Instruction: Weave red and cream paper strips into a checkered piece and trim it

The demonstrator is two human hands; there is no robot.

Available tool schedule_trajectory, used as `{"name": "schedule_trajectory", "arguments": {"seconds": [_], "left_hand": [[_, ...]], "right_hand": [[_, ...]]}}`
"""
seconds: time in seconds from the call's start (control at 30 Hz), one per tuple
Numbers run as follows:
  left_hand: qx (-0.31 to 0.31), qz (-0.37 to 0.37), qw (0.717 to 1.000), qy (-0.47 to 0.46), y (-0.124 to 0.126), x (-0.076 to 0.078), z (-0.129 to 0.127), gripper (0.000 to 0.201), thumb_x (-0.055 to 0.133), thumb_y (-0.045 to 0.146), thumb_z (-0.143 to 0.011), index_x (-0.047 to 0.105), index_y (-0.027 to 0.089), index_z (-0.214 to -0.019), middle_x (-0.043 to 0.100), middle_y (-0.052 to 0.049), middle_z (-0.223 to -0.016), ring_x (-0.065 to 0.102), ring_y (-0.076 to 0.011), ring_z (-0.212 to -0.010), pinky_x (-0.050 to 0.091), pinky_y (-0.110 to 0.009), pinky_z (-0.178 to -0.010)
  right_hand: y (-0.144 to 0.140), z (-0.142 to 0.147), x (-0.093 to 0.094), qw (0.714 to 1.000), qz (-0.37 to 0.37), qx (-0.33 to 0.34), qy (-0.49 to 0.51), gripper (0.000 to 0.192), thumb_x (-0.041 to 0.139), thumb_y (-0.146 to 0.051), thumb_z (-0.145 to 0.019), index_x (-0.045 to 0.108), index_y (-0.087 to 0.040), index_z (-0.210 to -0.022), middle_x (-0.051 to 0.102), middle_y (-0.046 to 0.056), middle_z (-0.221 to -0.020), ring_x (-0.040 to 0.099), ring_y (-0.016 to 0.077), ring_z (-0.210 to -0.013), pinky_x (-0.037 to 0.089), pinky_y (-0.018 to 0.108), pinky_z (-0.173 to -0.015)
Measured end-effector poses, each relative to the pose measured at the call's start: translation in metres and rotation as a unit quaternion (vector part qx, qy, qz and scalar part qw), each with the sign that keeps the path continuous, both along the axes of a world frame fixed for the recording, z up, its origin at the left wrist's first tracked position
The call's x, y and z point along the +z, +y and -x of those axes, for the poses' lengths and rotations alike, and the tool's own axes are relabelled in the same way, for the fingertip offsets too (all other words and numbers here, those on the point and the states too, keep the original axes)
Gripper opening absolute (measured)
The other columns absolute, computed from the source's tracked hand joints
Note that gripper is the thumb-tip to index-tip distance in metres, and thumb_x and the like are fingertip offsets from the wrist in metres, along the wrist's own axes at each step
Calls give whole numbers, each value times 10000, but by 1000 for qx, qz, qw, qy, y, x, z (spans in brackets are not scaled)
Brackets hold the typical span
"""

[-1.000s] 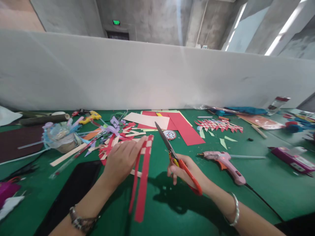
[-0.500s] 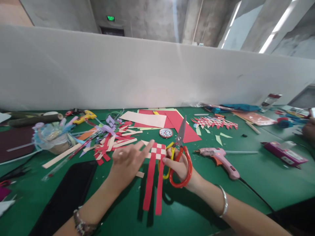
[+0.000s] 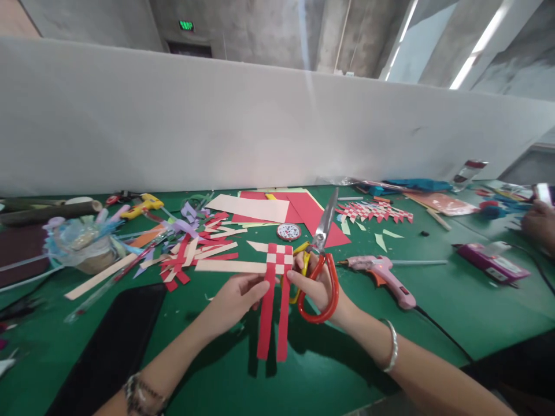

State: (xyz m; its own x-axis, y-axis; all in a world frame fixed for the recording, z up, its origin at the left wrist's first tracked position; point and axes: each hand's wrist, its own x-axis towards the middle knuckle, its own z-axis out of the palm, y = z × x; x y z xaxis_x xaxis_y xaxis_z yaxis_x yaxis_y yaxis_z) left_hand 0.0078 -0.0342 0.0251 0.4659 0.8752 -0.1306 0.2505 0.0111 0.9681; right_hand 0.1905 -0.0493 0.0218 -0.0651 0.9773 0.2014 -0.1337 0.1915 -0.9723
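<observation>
A small checkered weave of red and pale pink paper strips (image 3: 279,258) is held up above the table. Two long red tails hang down from it; a long pale strip (image 3: 229,267) and a shorter one with a slanted end stick out leftward. My left hand (image 3: 238,297) is closed, its thumb on the left red tail and its fingers partly behind. With my right hand (image 3: 315,283) I pinch the weave's right edge. That same hand also carries scissors (image 3: 323,231) with one red and one yellow handle, their blades pointing up and looking closed.
Paper scraps (image 3: 191,254) are heaped left of centre, beside a black phone-like slab (image 3: 115,341). Red paper sheets (image 3: 318,216), a round patterned disc (image 3: 288,231) and a woven zigzag band (image 3: 377,211) lie behind. A pink glue gun (image 3: 381,271) with a cord rests right. Another person's hand (image 3: 540,225) is far right.
My left hand has come down from the weave's upper left side and its fingers have closed at the left red tail. The long pale strip now shows. My right hand keeps its hold.
</observation>
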Motion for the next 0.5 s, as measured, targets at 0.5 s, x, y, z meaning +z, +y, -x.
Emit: {"name": "schedule_trajectory", "arguments": {"seconds": [0.5], "left_hand": [[291, -189, 938, -9, 14, 7, 18, 450, 526, 539, -793, 464, 183, -524, 423, 44, -448, 383, -90, -432, 337, -207, -443]], "right_hand": [[-2, -20, -3, 955, -59, 129, -260, 417, 338, -615, -849, 359, -206, -768, 474, -1, -713, 465, 116, -567, 404, 270, -551]]}}
